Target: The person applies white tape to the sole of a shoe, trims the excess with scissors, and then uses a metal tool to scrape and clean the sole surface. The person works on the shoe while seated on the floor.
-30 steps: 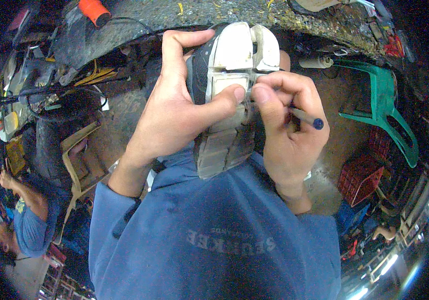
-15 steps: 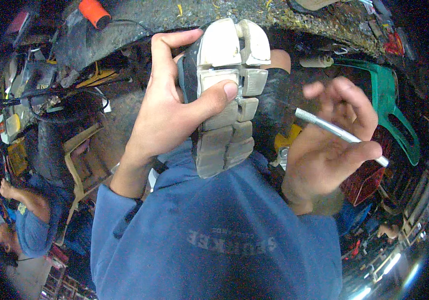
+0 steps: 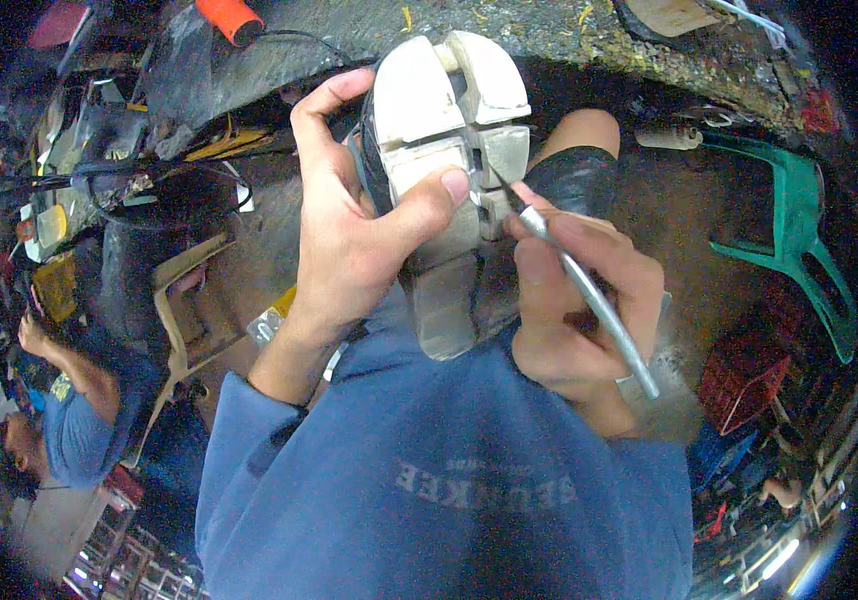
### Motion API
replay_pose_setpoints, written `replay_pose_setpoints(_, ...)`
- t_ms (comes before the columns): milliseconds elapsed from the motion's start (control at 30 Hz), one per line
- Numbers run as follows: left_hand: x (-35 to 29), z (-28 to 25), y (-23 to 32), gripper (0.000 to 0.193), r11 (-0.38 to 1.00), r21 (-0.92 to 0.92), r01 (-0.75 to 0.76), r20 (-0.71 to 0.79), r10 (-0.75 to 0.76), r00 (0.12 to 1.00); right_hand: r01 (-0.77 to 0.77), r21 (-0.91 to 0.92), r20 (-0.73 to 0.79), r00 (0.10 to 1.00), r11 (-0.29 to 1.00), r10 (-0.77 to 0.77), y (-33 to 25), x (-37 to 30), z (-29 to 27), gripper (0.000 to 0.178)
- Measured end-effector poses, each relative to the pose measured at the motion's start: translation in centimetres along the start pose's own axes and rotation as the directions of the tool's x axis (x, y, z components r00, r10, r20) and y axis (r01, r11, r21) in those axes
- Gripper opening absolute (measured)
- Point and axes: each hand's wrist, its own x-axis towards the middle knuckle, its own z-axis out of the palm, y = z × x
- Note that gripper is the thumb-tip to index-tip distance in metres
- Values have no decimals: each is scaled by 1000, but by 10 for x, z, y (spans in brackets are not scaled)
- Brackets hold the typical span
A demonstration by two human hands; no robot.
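Note:
A shoe (image 3: 417, 92) is held up with its white, segmented sole toward me, its lower end grey. My left hand (image 3: 341, 232) grips it from the left side, thumb pressed on the middle of the sole and index finger along the edge. Pinched like a pen in my right hand (image 3: 561, 335) is a slim silver craft knife (image 3: 604, 305) with a dark pointed blade. The blade tip is at the right-hand blocks of the sole, close to the centre groove; whether it touches cannot be made out. The right hand covers the sole's lower right part.
A rough, stained worktop (image 3: 549, 45) crosses the far side, with an orange cylinder (image 3: 231, 18) on it. To the right stand a green plastic frame (image 3: 794, 215) and a red crate (image 3: 744, 380). Another person (image 3: 84, 420) sits at the left, near cables and clutter.
My right hand has moved left to the sole and turned the craft knife, so its blade now points at the groove. The shoe has tilted slightly, still in my left hand.

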Motion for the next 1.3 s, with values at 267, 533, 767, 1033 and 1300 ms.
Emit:
replay_pose_setpoints(267, -2, -2, -2, 83, 1000, 23, 5, -45, -4, 999, 52, -15, -115, 992, 999, -53, 3, 4, 18, 30)
replay_pose_setpoints(533, -2, -1, -2, 83, 999, 32, -3, -41, 4, 999, 94, -78, -10, 995, 993, -95, 6, 4, 15, 36)
replay_pose_setpoints(767, -4, 2, 3, 80, 999, -5, 39, -40, -39, 998, 105, -177, 91, 992, 979, -90, 1, 6, 10, 38)
replay_pose_setpoints(1033, -5, 7, -2, 78, 1000, 24, -6, -89, 8, 996, 157, -216, 174, 977, 964, -120, -3, 13, 2, 36)
replay_pose_setpoints(1300, -6, 8, -4, 78, 999, 48, -18, -103, 23, 994, 13, -226, 210, 977, 974, 35, -8, 8, 1, 20)
